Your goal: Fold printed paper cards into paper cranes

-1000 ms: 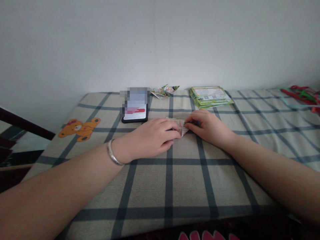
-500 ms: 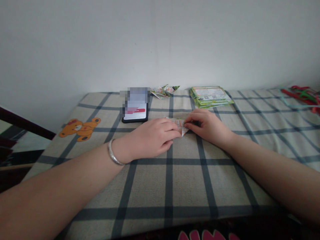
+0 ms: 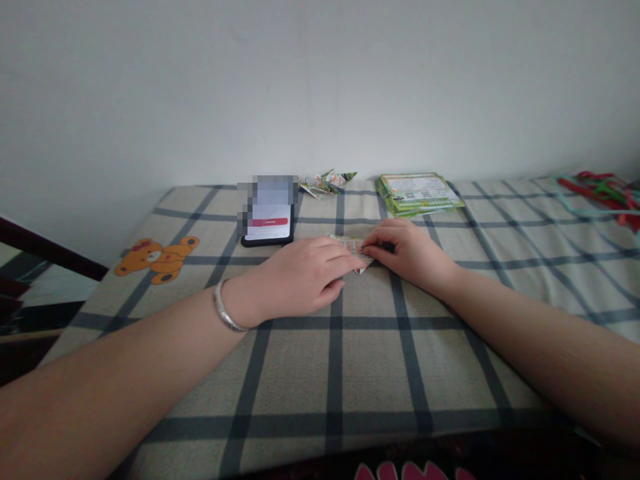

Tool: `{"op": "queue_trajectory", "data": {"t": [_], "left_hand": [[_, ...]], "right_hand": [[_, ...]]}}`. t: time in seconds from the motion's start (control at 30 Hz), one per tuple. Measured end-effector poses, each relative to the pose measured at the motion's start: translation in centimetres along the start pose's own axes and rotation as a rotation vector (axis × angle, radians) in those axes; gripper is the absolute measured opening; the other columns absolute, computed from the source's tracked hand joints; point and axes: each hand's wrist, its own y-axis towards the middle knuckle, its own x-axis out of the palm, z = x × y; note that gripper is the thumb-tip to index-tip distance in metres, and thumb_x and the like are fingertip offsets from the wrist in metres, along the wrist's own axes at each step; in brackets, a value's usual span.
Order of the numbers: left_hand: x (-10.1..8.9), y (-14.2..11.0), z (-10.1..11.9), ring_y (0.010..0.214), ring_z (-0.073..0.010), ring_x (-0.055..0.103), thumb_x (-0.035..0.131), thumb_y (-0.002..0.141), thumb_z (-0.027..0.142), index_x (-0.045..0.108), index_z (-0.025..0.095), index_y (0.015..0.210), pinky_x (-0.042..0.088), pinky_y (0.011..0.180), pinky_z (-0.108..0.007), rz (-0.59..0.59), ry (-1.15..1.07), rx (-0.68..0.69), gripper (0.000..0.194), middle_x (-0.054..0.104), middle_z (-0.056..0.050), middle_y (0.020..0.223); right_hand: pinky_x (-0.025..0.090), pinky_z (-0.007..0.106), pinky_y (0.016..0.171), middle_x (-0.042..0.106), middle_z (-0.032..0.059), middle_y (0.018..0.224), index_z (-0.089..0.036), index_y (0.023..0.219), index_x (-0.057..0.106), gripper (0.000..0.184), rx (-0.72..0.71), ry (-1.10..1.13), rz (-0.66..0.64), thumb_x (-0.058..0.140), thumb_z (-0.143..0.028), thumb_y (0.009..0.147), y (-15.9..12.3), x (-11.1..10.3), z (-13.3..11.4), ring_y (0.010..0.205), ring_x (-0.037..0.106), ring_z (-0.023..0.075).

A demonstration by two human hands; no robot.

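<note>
A small printed sheet of folded paper (image 3: 354,247) lies on the checked tablecloth between my hands, one pointed corner towards me. My left hand (image 3: 305,275), with a silver bangle at the wrist, rests flat over the paper's left part, fingers stretched out and the index fingertip near the point. From the right, my right hand (image 3: 400,247) pinches the paper's right edge between thumb and fingers. Much of the sheet is hidden beneath the left hand.
Behind my hands are a phone (image 3: 270,223), some folded paper shapes (image 3: 327,183) and a stack of green printed sheets (image 3: 420,193) near the wall. Red and green items (image 3: 600,193) lie far right. A bear picture (image 3: 157,259) is at left on the tablecloth (image 3: 295,373).
My left index finger has stretched further right over the paper's point. The right hand has shifted slightly left, still pinching the edge.
</note>
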Motion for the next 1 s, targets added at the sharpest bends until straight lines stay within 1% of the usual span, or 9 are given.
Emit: {"op": "queue_trajectory", "data": {"t": [0.1,0.27,0.33,0.4,0.5,0.67,0.8,0.9,1.0], "left_hand": [[0.0,0.0,0.1,0.114,-0.0223,0.057,0.053,0.089,0.016,0.061,0.014,0.122,0.048,0.103,-0.039,-0.026,0.023,0.045,0.034,0.066,-0.005,0.122],[-0.1,0.0,0.2,0.115,-0.0231,0.056,0.054,0.089,0.017,0.061,0.013,0.123,0.049,0.103,-0.039,-0.036,0.062,0.042,0.035,0.066,-0.006,0.123],[-0.1,-0.1,0.2,0.113,-0.0236,0.056,0.054,0.090,0.018,0.061,0.013,0.123,0.049,0.101,-0.040,-0.037,0.075,0.043,0.034,0.066,-0.007,0.122],[-0.1,-0.1,0.2,0.112,-0.0241,0.056,0.055,0.090,0.020,0.061,0.013,0.122,0.050,0.100,-0.041,-0.034,0.082,0.044,0.033,0.065,-0.006,0.122],[0.0,-0.1,0.1,0.111,-0.0240,0.056,0.055,0.089,0.019,0.062,0.013,0.119,0.050,0.101,-0.040,-0.030,0.083,0.052,0.032,0.066,-0.006,0.121],[0.2,-0.1,0.0,0.111,-0.0241,0.057,0.055,0.089,0.019,0.063,0.013,0.118,0.049,0.102,-0.041,-0.012,0.085,0.047,0.030,0.066,-0.007,0.118],[0.4,-0.2,-0.1,0.115,-0.0245,0.057,0.054,0.090,0.020,0.063,0.013,0.120,0.049,0.103,-0.042,-0.013,0.076,0.034,0.032,0.065,-0.009,0.120],[0.4,-0.2,-0.2,0.115,-0.0238,0.057,0.054,0.090,0.019,0.062,0.013,0.121,0.049,0.103,-0.042,-0.012,0.055,0.035,0.032,0.065,-0.009,0.121],[0.4,-0.2,-0.2,0.116,-0.0237,0.057,0.054,0.090,0.019,0.062,0.013,0.121,0.048,0.104,-0.041,-0.017,0.049,0.031,0.032,0.065,-0.008,0.122]], "right_hand": [[0.045,0.030,0.075,0.070,0.0040,0.085,-0.020,0.085,0.070,0.009,-0.008,-0.004,0.006,0.062,-0.023,0.088,0.0,0.0,0.0,0.082,0.061,0.0176],[0.043,0.027,0.062,0.069,0.0012,0.076,-0.019,0.086,0.069,0.007,0.054,-0.040,0.004,0.066,-0.026,0.085,-0.3,-0.8,-0.3,0.070,0.061,0.0150],[0.045,0.028,0.066,0.070,0.0029,0.081,-0.019,0.084,0.069,0.009,-0.019,-0.073,-0.027,0.065,-0.026,0.087,-0.5,-1.3,-0.3,0.075,0.062,0.0160],[0.048,0.030,0.075,0.072,0.0051,0.093,-0.019,0.087,0.071,0.010,-0.116,-0.060,-0.075,0.065,-0.027,0.087,-0.7,-1.7,-0.4,0.084,0.064,0.0176],[0.049,0.032,0.083,0.071,0.0063,0.105,-0.019,0.094,0.072,0.013,-0.178,-0.098,-0.079,0.063,-0.028,0.089,-1.0,-1.8,-0.4,0.093,0.064,0.0198],[0.050,0.033,0.081,0.070,0.0064,0.108,-0.020,0.096,0.073,0.021,-0.204,-0.227,-0.047,0.055,-0.030,0.094,-1.2,-1.6,-0.8,0.094,0.065,0.0211],[0.049,0.034,0.077,0.071,0.0053,0.109,-0.023,0.097,0.073,0.022,-0.197,-0.281,-0.023,0.054,-0.034,0.095,-1.2,-1.5,-0.6,0.091,0.065,0.0210],[0.047,0.036,0.078,0.071,0.0051,0.109,-0.024,0.096,0.074,0.021,-0.197,-0.279,-0.020,0.056,-0.035,0.093,-1.0,-1.4,-0.3,0.091,0.065,0.0218],[0.047,0.035,0.080,0.071,0.0047,0.108,-0.024,0.096,0.075,0.020,-0.193,-0.230,-0.037,0.058,-0.034,0.093,-0.9,-1.2,-0.1,0.093,0.064,0.0211]]}}
